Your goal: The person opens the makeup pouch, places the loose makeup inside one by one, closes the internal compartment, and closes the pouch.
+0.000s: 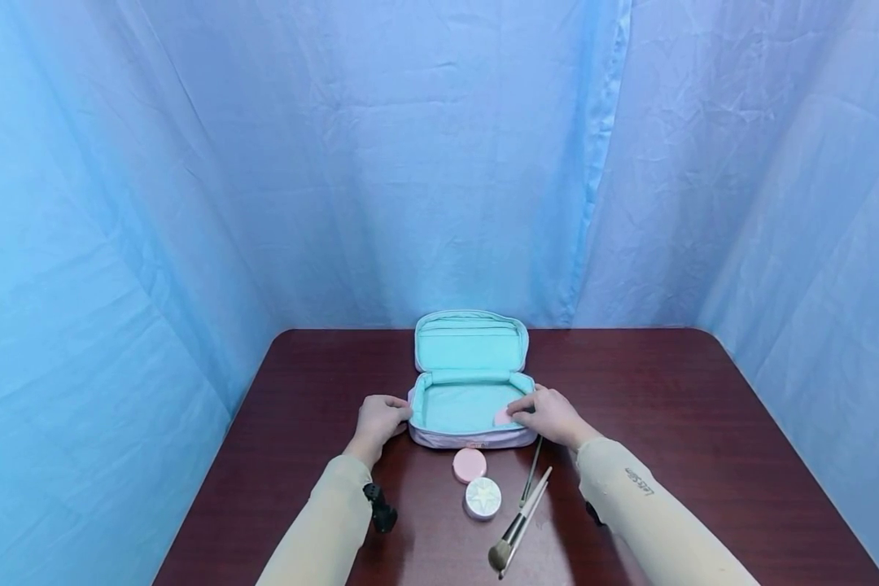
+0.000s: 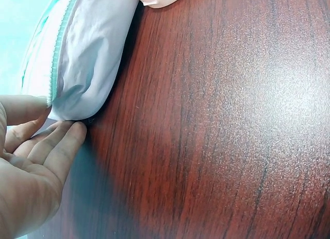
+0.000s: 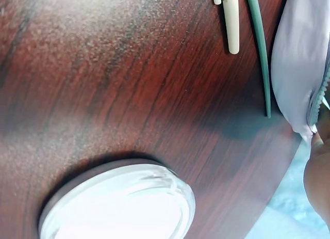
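An opened pouch [image 1: 447,440] with turquoise lining stands on a dark red-brown desk [image 1: 322,382], its lid laid back toward the blue curtain [image 1: 425,163]. The left hand [image 1: 378,421] grips the pouch's left end, a fingertip at the zipper edge and other fingers low against the outside. The right hand [image 1: 553,415], at the pouch's right end, pinches a small pink piece [image 1: 501,417] just inside the rim. Before the pouch lie a round pink case [image 1: 470,465], a round silvery star-topped container [image 1: 483,498], two pale-handled brushes [image 1: 514,529] and a slim green-handled brush [image 1: 531,468], its handle tip near the pouch.
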A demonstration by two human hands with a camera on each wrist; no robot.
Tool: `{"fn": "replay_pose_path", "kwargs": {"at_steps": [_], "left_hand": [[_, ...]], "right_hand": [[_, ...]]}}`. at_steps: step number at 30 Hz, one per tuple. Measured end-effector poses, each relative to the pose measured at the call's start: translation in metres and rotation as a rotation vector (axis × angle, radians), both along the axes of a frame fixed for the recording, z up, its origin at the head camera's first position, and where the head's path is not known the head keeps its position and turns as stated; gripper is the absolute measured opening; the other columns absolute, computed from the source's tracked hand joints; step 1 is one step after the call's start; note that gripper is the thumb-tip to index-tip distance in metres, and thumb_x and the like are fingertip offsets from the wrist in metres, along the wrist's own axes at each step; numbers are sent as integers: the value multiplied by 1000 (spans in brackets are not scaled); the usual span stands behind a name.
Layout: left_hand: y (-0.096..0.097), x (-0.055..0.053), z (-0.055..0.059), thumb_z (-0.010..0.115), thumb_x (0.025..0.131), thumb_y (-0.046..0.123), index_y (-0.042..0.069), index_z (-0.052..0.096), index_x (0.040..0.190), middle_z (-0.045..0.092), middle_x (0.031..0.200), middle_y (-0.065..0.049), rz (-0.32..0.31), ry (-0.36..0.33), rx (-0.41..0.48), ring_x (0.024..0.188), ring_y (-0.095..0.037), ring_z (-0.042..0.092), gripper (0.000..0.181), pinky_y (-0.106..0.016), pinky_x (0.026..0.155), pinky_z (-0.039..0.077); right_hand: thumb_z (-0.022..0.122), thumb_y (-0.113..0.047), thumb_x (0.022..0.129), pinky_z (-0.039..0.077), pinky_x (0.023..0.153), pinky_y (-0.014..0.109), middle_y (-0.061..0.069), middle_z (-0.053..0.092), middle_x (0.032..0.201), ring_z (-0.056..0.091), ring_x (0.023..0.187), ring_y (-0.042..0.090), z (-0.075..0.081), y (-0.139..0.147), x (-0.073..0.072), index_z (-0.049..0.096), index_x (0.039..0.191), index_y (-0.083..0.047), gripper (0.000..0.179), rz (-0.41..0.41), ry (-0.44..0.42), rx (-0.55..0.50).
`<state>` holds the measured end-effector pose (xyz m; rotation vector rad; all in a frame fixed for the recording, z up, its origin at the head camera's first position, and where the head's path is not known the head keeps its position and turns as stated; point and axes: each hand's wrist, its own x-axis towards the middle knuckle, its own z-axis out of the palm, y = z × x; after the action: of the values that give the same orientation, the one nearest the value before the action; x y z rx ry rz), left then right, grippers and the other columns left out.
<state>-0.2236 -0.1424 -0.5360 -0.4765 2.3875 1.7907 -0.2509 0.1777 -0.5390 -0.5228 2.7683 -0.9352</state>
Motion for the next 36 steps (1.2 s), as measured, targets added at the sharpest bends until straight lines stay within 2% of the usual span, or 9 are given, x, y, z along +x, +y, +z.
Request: {"fn": "replay_pose_path", "kwargs": {"at_steps": [5,9,16,21,26,31,36], "left_hand": [[-2,0,-4,66,90,4,-5,74,104,67,112,-17,-2,9,2,104,-27,66,18,-42,88,60],[-4,1,-6,66,91,4,-5,73,104,67,111,-17,-7,14,16,103,-26,66,17,-42,88,60],[-5,2,-5,66,91,4,-5,73,105,66,110,-16,-16,13,28,102,-26,66,18,-42,88,60],[-5,4,-3,66,92,5,-6,72,106,66,113,-17,-22,12,21,105,-27,66,19,-43,89,60],[-4,5,-2,66,92,5,-6,72,108,66,114,-18,-28,16,13,105,-27,67,21,-42,88,60],[-4,5,-2,67,94,5,-7,72,109,66,114,-18,-27,18,23,107,-29,67,20,-43,88,60],[-4,5,-3,67,94,5,-6,71,110,67,113,-18,-23,14,28,106,-28,68,21,-42,88,60]], "right_hand": [[69,-16,97,33,117,59,9,74,121,28,149,47,-3,4,2,80,114,-16,20,-11,-24,-54],[68,-18,98,31,118,60,11,71,128,26,149,49,-4,10,3,77,122,-13,26,3,-27,-114],[70,-24,98,26,118,65,21,54,148,25,147,54,-3,21,12,69,134,-14,38,22,1,-154],[71,-26,97,27,117,66,15,57,146,33,145,53,-3,28,18,66,138,-14,43,83,81,-153],[75,-26,94,30,116,63,7,61,144,41,143,44,-3,30,24,66,138,-12,47,171,183,-149],[79,-25,91,41,111,57,5,60,146,49,140,34,-2,28,34,67,137,-14,49,261,293,-102],[82,-21,87,46,109,47,7,60,145,52,137,34,-2,22,45,68,136,-12,52,335,357,-109]]}}
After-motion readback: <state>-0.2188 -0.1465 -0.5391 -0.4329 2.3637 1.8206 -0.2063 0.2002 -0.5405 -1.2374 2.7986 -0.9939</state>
